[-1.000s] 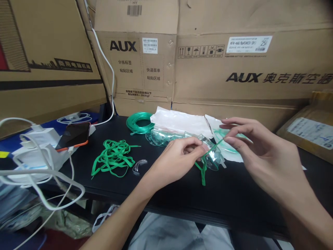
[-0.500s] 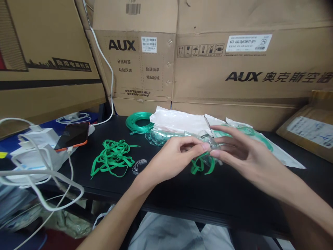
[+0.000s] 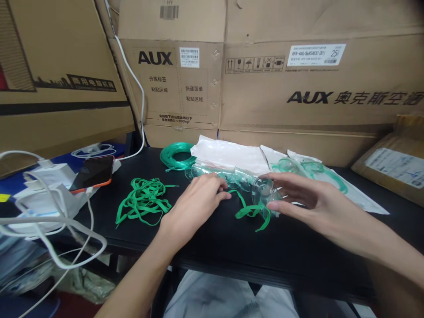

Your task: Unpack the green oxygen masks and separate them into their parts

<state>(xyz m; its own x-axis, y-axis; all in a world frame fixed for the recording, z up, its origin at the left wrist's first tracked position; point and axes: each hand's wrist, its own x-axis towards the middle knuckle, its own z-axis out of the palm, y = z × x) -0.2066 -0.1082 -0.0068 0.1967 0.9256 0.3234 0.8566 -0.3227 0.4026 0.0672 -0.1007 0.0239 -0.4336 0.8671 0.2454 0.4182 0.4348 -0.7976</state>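
My right hand [image 3: 298, 194] holds a clear plastic oxygen mask [image 3: 260, 190] between thumb and fingers, just above the black table. A green elastic strap [image 3: 248, 211] hangs in loops from the mask. One length of it runs left to my left hand [image 3: 202, 194], whose thumb and fingers are closed on the end. Behind the left hand lie several more clear masks [image 3: 212, 170] in a row, partly covered by that hand. A loose tangle of green straps [image 3: 144, 201] lies to its left.
A coil of green tubing [image 3: 177, 155] and white pouches [image 3: 232, 152] lie at the back. Another pouch with green tubing [image 3: 341, 181] is at the right. A phone [image 3: 92, 172] and white cables [image 3: 66, 221] occupy the left. Cardboard boxes [image 3: 258, 106] stand behind the table [image 3: 265, 251].
My left hand has moved left, away from the mask, and the green strap now stretches between them. The mask shows more clearly in my right hand, which has barely moved.
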